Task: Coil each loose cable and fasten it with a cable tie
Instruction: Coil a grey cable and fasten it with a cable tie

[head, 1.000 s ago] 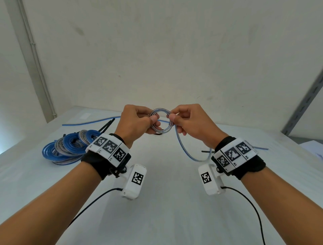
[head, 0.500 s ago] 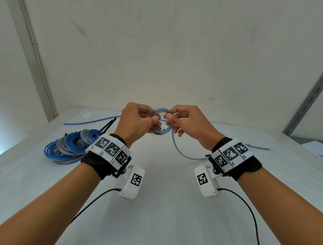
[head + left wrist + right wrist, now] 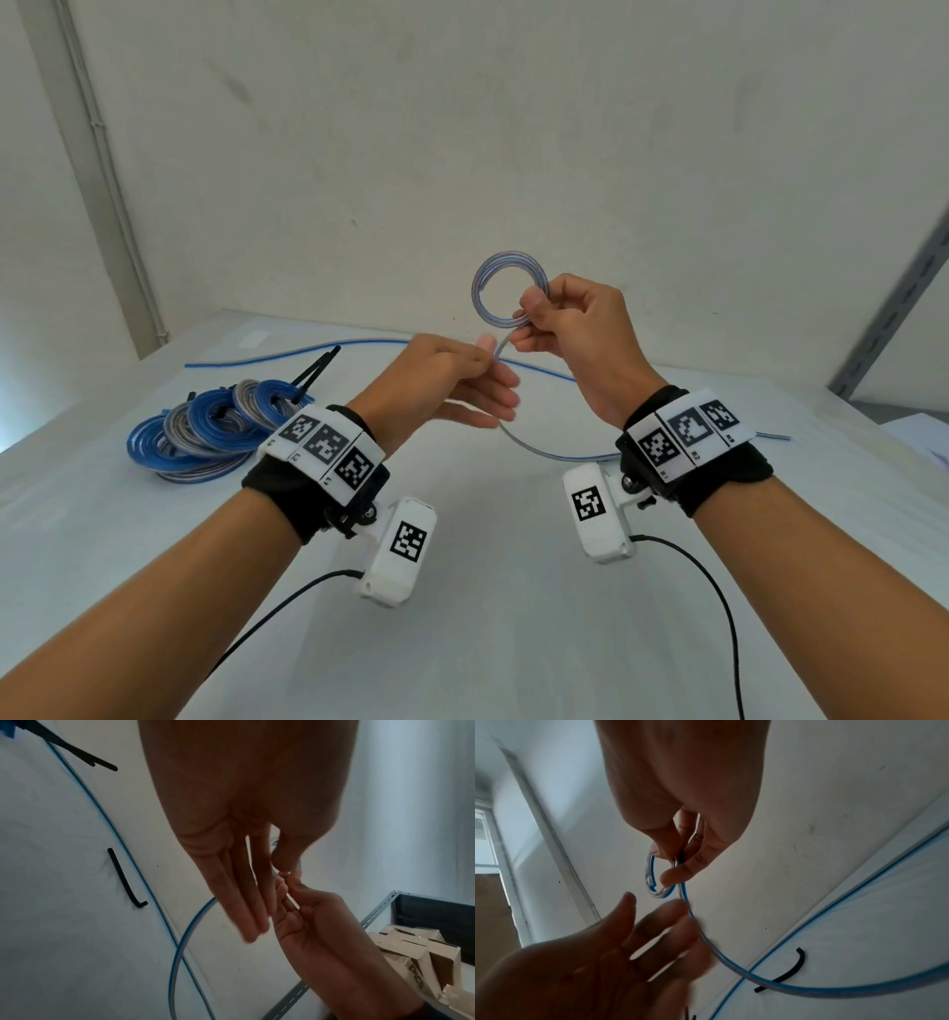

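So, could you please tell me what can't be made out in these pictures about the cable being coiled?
- Far end of the cable: head view, hidden behind the right wrist band.
- Right hand grip point on the coil: head view, covered by its fingers.
- Left hand contact with the cable: right wrist view, motion-blurred.
- Ties on the finished coils: head view, too small to count.
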